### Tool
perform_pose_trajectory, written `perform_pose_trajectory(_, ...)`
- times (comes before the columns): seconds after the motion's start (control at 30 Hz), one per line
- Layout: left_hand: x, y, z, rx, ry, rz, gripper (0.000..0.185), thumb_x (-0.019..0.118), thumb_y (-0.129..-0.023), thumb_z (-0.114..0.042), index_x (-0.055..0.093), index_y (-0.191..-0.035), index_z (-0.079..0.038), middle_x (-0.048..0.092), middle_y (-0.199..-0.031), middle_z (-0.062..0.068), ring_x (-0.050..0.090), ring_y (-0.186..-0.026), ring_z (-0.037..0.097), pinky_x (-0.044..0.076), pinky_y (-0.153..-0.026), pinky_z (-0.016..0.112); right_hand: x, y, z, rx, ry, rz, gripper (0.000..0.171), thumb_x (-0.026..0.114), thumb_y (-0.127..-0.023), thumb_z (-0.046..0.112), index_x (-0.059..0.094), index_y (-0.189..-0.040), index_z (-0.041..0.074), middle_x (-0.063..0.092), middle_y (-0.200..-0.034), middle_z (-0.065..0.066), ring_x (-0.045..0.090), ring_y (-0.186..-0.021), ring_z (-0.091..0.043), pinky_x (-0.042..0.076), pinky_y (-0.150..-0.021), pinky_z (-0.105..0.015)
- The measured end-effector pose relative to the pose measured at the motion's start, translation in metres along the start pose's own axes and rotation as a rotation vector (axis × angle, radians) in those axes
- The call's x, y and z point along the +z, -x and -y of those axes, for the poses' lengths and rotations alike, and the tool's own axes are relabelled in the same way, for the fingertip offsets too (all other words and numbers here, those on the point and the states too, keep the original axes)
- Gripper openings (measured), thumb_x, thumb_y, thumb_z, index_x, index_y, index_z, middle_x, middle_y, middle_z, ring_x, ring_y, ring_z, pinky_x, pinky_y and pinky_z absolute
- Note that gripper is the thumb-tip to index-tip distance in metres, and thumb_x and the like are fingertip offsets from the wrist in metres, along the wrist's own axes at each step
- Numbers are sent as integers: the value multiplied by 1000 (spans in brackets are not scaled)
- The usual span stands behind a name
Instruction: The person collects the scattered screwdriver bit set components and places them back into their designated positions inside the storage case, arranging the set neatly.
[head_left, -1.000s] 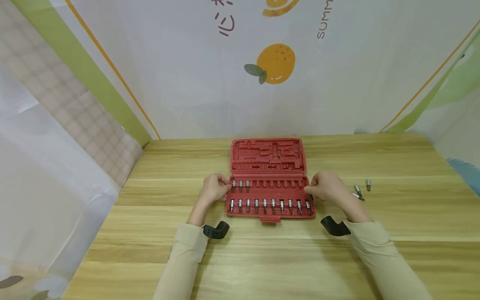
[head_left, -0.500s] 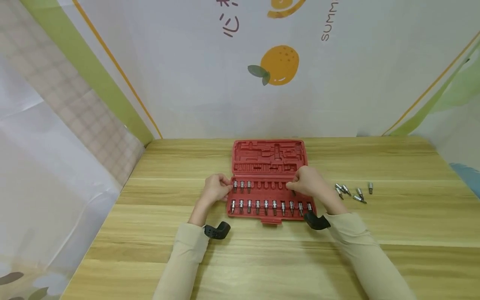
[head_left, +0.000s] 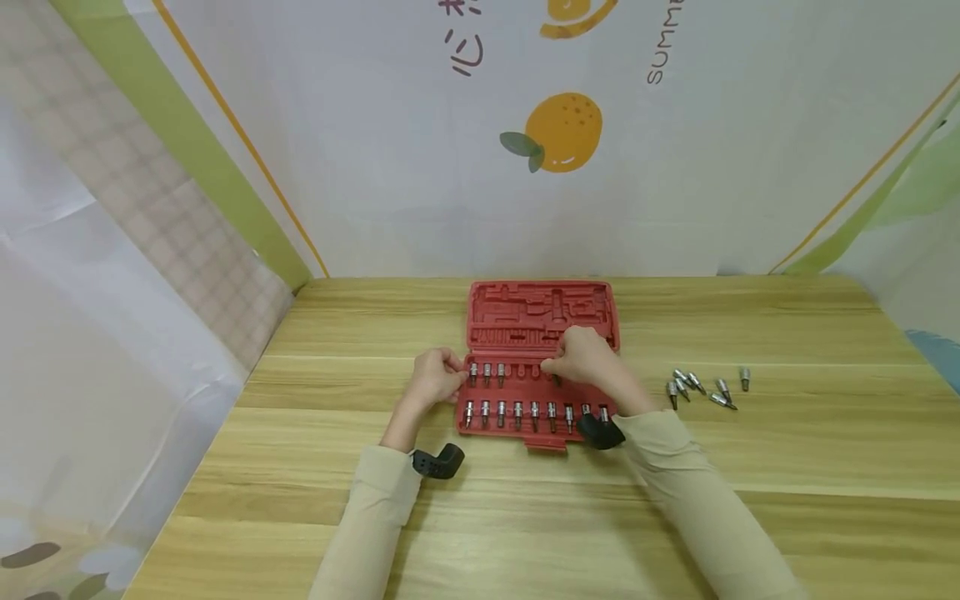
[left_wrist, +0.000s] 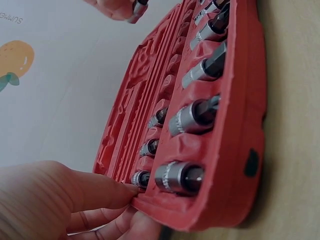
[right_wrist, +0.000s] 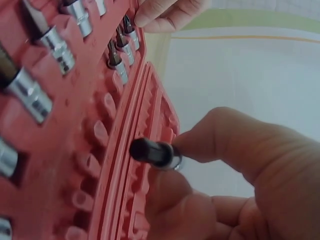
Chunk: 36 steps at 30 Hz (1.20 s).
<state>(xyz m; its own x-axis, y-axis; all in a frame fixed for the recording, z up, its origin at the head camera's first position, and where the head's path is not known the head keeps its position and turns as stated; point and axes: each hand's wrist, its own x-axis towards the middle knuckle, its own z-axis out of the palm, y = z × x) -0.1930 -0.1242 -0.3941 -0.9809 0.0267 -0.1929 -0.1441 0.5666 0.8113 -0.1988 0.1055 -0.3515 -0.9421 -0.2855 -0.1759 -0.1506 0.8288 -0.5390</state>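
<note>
Fingers (right hand's) pinch bit socket; backdrop lettering: "SUMME".

Right hand moved left, apparently carrying a bit.

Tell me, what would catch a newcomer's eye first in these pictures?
Probably the open red case on the wooden table, its left edge pinched by the left hand. Then the right hand, holding a metal bit over the case, and the printed orange on the white backdrop behind.
</note>
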Motion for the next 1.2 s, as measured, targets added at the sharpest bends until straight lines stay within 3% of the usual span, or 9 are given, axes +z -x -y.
perform_pose_trajectory(0.37, 0, -1, 1, 6, -12, 3, 6, 63, -87, 1, 58, -84, 3, 59, -67, 10, 52, -45, 12, 53, -44, 25, 10, -15, 18, 4, -22, 20, 52, 64, -86, 21, 34, -44, 16, 22, -41, 7, 17, -39, -7, 18, -39, -19)
perform_pose_trajectory(0.57, 1, -2, 1, 11, -18, 2, 6, 62, -87, 1, 58, -84, 3, 59, -66, 10, 52, -45, 12, 53, -43, 24, 15, -22, 26, 23, -46, 51, 52, 63, -88, 22, 37, -44, 15, 31, -38, 4, 27, -35, -8, 25, -38, -20)
perform_pose_trajectory(0.73, 0, -3, 1, 7, -14, 6, 5, 62, -87, 1, 58, -84, 3, 59, -66, 10, 51, -44, 11, 53, -43, 24, 21, -30, 29, 69, -45, 67, 49, 61, -90, 23, 41, -46, 14, 39, -39, 2, 36, -36, -10, 30, -39, -22)
perform_pose_trajectory(0.93, 0, -3, 1, 12, -12, 4, 5, 61, -87, 2, 58, -84, 4, 59, -67, 10, 52, -44, 11, 53, -43, 24, 30, -38, 32, 133, -7, 65, 43, 61, -89, 25, 49, -51, 12, 42, -41, 1, 39, -37, -11, 30, -38, -23)
perform_pose_trajectory(1.2, 1, -3, 3, 16, -21, -6, 5, 62, -87, 2, 58, -84, 4, 59, -66, 9, 52, -44, 11, 53, -43, 24, 38, -41, 35, 187, 27, 44, 38, 65, -85, 24, 49, -53, 13, 39, -41, 2, 38, -39, -11, 26, -38, -22)
